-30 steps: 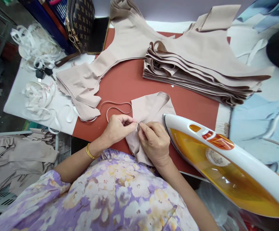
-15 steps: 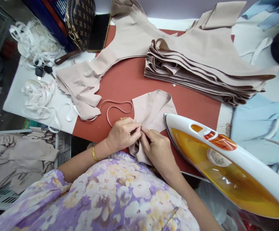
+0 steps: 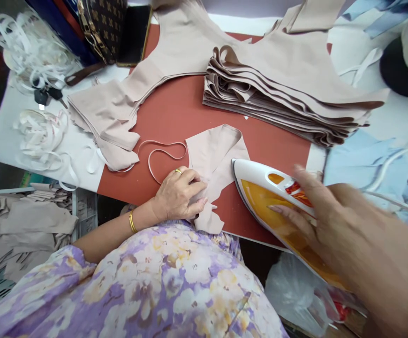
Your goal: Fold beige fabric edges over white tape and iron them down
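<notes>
A beige fabric piece point(image 3: 211, 155), folded over at its upper edge, lies at the near edge of the reddish-brown board point(image 3: 176, 112). My left hand point(image 3: 179, 192) is closed on its left side, fingers pointing right and thumb low against the cloth. A thin pale cord point(image 3: 165, 143) curves across the board beside that hand. To the right rests a white and amber iron point(image 3: 260, 190), its tip close to the fabric. Blurred by motion, my right hand point(image 3: 351, 225) is over the iron's handle, thumb and fingers spread to either side; its grip does not look closed.
A thick stack of beige fabric point(image 3: 277, 89) stands behind, with more beige pieces point(image 3: 116, 117) to the left. White tape point(image 3: 42, 131), keys point(image 3: 47, 95), a phone point(image 3: 133, 35) and a patterned bag point(image 3: 103, 28) lie at left. Light-blue fabric point(image 3: 358, 162) and the iron's cable point(image 3: 394, 199) are at right.
My right hand has left the fabric and moved right to the iron's handle. My left hand stays on the cloth. The whole view has shifted slightly; the iron keeps its place.
</notes>
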Demonstrator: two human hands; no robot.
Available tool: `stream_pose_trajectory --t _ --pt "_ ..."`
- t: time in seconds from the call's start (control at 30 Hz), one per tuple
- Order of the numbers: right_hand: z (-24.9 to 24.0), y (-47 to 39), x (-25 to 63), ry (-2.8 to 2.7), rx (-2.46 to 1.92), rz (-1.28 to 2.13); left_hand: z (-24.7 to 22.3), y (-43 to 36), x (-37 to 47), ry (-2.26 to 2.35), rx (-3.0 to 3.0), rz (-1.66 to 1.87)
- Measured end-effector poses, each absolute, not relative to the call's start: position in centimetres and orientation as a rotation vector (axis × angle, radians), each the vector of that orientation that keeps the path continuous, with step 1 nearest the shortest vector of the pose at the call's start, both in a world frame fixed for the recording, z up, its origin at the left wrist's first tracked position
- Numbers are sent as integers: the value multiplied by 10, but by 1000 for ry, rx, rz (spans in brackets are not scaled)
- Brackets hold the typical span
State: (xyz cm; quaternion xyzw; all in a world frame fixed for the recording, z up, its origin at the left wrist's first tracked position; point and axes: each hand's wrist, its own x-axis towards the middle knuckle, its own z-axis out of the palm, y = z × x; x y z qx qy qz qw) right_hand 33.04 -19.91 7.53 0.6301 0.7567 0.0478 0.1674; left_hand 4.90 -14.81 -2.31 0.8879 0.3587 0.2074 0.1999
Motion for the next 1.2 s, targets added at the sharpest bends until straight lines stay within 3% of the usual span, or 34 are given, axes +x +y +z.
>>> stream_pose_trajectory --t 0.2,0.37,0.7,1.07,1.2 --pt "78 -209 334 2362 1588 246 -18 -149 52 1066 2458 430" --pt "88 -221 316 2479 1416 106 -16 -148 54 1092 2458 431" --pt "85 -214 308 2389 1355 75 -9 -142 35 1222 2188 872" --pt "92 -216 307 2496 1409 116 -7 -110 63 1596 2327 66" --pt "92 -207 295 2483 1412 153 0 -100 60 1578 2350 -1"
